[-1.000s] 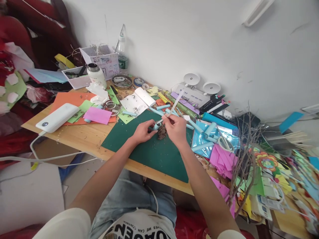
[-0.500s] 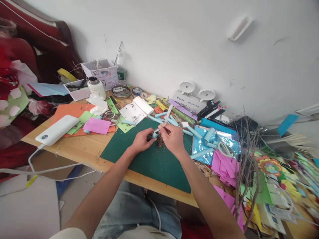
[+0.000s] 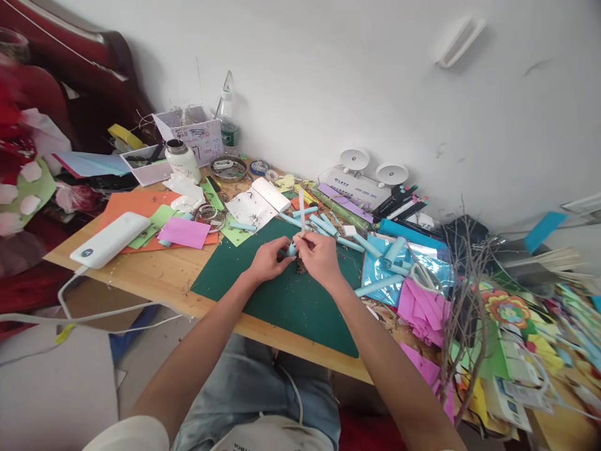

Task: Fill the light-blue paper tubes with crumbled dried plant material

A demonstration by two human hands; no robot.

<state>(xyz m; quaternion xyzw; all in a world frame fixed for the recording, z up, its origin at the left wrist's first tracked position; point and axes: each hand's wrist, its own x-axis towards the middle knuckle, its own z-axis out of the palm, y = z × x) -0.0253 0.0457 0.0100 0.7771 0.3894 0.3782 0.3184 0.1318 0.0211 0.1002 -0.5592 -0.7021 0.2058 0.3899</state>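
Over the green cutting mat [image 3: 300,319], my left hand [image 3: 270,260] is closed around a small light-blue paper tube [image 3: 291,249]. My right hand [image 3: 318,255] pinches a thin whitish strip [image 3: 302,210] that stands almost upright above the fingers. Its lower end meets the tube's mouth, though the fingers hide the exact contact. Just below both hands lies a small heap of brown plant bits [image 3: 301,267]. Several more light-blue paper tubes [image 3: 323,224] are scattered behind my right hand.
A white power bank [image 3: 110,240] with a cable lies at the left. Behind the mat are an open notebook [image 3: 256,205], a white bottle [image 3: 182,161] and a double-headed lamp [image 3: 359,185]. Scissors [image 3: 426,277], pink paper [image 3: 424,310] and bare twigs [image 3: 462,313] crowd the right.
My right hand has shifted slightly left, closer to my left hand. The strip has turned from leaning right to nearly upright. The tube remains in my left hand.
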